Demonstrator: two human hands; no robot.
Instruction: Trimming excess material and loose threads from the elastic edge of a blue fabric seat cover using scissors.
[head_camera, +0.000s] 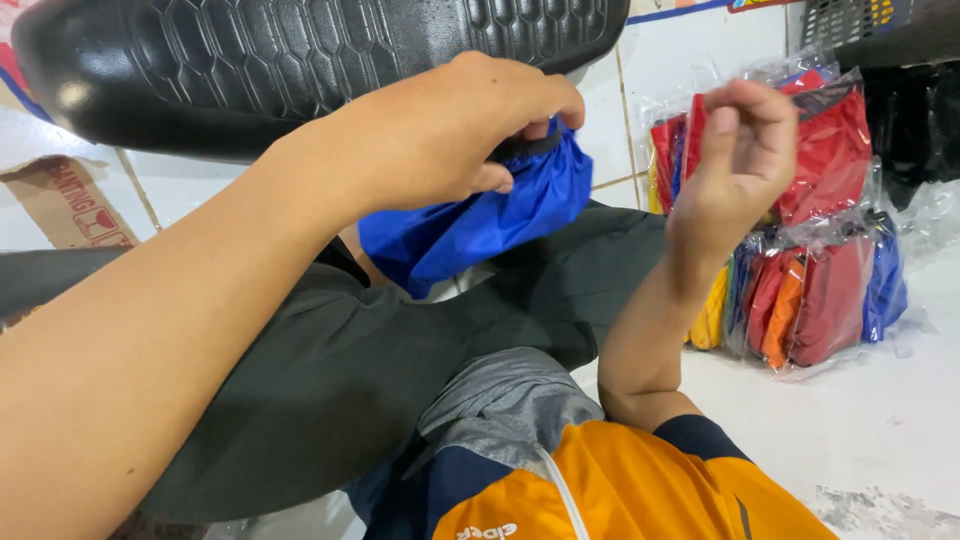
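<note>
Between my two hands, up near the middle of the view, my left hand (470, 130) is closed on a blue cloth bag (470, 220), my fingers pinching its dark upper edge while the rest of the fabric hangs down in a bunch below my palm. The bag hovers just above my lap, over the dark grey trousers (330, 370) that stretch across the lower middle of what I see.

My right hand (745, 150) is raised a little way off to the side, apart from the bag. Its fingers are loosely curled and hold nothing; it is half open in the air.

Right behind that hand sits a pile of clear plastic packets (820, 250), each stuffed with folded cloth in red, orange, yellow and blue. They rest on the white tiled floor (880, 420).

Above my left hand runs a black padded seat (300, 60) with a hexagon pattern pressed into it. A scrap of brown cardboard (65, 200) lies on the floor at the far left. At the bottom I can see the grey, navy and orange of my shirt (600, 480).
</note>
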